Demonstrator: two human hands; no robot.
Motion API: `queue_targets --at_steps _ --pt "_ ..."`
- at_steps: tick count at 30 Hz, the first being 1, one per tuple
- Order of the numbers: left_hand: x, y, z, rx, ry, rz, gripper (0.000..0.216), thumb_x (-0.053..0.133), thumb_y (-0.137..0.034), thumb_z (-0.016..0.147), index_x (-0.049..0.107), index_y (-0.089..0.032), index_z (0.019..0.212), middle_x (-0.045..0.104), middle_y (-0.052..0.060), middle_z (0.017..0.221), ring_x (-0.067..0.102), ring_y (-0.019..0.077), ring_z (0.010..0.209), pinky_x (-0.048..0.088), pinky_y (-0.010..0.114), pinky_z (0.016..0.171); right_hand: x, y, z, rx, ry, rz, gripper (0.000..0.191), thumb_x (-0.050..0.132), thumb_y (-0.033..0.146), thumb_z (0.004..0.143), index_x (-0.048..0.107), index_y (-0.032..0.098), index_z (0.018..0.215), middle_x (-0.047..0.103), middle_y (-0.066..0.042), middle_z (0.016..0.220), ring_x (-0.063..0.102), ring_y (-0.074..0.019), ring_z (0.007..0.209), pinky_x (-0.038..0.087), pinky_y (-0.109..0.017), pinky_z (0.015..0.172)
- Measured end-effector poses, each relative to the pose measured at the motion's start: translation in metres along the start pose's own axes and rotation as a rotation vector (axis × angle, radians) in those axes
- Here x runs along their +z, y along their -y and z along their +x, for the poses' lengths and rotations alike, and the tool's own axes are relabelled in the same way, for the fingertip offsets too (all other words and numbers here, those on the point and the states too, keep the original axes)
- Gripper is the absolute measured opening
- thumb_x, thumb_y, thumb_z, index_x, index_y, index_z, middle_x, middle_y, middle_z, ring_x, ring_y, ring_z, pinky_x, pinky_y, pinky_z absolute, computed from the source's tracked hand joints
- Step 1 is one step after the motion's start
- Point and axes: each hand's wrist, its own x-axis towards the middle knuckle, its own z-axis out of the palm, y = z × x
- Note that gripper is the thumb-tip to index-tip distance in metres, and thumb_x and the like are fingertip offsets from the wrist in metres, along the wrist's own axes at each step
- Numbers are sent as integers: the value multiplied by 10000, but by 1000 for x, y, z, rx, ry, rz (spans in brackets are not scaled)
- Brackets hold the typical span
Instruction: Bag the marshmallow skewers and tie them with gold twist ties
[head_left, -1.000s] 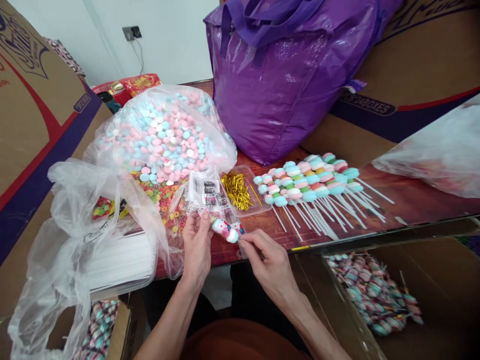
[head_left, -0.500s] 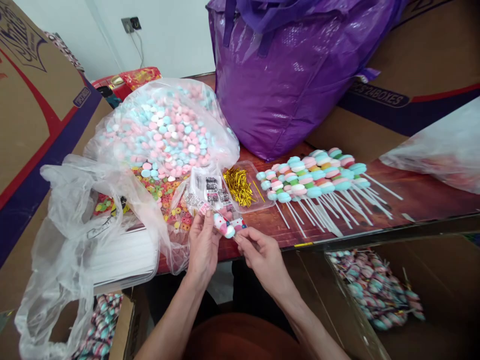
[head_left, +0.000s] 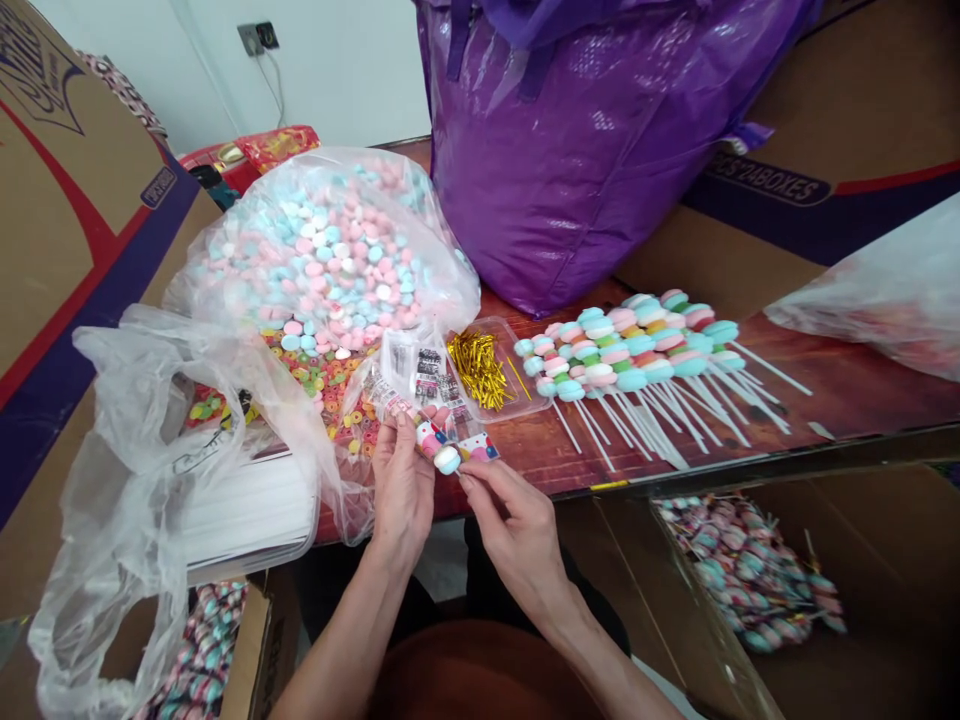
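My left hand [head_left: 403, 490] is closed around a marshmallow candy skewer [head_left: 447, 459], which has a white and pale-blue piece at its near end and a printed wrapper about it. With thumb and forefinger pinched, my right hand [head_left: 517, 520] grips the same skewer at that near end; the stick there is hardly visible. Just beyond my hands lie printed clear wrappers [head_left: 431, 372] in a plastic tray. Beside them, gold twist ties [head_left: 480, 370] fill a shallow clear box. Unwrapped marshmallow skewers [head_left: 630, 345] on white sticks lie in rows to the right.
A clear bag of pink and blue marshmallows [head_left: 330, 240] stands behind ring-shaped gummies [head_left: 322, 385]. White sticks [head_left: 247, 510] fill a tub at left. A purple bag [head_left: 585, 150] rises at the back. Cardboard boxes [head_left: 600, 600] below the table edge hold wrapped skewers [head_left: 750, 580].
Both hands have shifted slightly left with the skewer, its near end rising a little. The whole view has moved slightly. Both hands keep their hold.
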Motion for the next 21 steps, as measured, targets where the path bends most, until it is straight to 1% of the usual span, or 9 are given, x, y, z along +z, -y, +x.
queue_targets --at_steps 4,7,9,11,13,16,18,21 --pt "1 6 -8 -66 86 43 341 819 -361 765 626 -177 978 765 68 951 737 210 941 549 341 886 8 -6 5 87 -19 67 181 553 204 947 733 199 952 701 -34 837 632 -152 717 501 -253 665" --pt "-1 9 -10 -86 124 81 339 801 -386 780 635 -179 992 760 56 932 736 210 946 546 344 893 15 -7 7 123 -45 80 217 533 233 950 746 193 964 678 -30 795 612 -153 694 494 -259 651" --pt "-2 8 -9 -84 134 87 333 790 -399 789 638 -188 996 758 46 922 736 196 926 549 329 878 16 -5 6 153 -4 74 253 502 258 963 739 183 1006 632 -10 706 581 -147 635 477 -259 616" --pt "-3 5 -6 -67 133 88 329 794 -401 784 640 -189 984 757 42 921 736 183 896 552 319 864 11 -1 3 165 62 53 271 474 275 971 715 175 1045 586 12 644 549 -138 585 453 -254 589" --pt "-4 1 -3 -28 132 101 323 802 -393 777 646 -178 961 755 44 920 734 178 875 552 318 860 3 3 -1 177 109 21 244 469 285 973 687 177 993 560 24 622 528 -126 558 428 -248 575" --pt "-6 -1 -4 -1 146 157 318 795 -399 781 663 -168 955 754 49 913 732 182 867 550 323 857 -6 6 -2 258 192 43 256 468 313 976 594 194 787 494 47 551 469 -108 500 379 -239 531" --pt "-7 2 -7 -30 159 219 325 785 -410 787 683 -163 971 756 54 897 729 185 858 550 321 842 -4 5 1 312 223 111 283 470 336 973 540 203 733 461 55 523 440 -105 484 362 -236 513" --pt "-12 5 -11 -32 126 291 293 765 -421 802 704 -152 902 755 54 826 720 180 802 552 315 805 6 2 5 348 199 229 267 488 361 960 518 207 744 454 59 543 408 -100 484 350 -231 497"
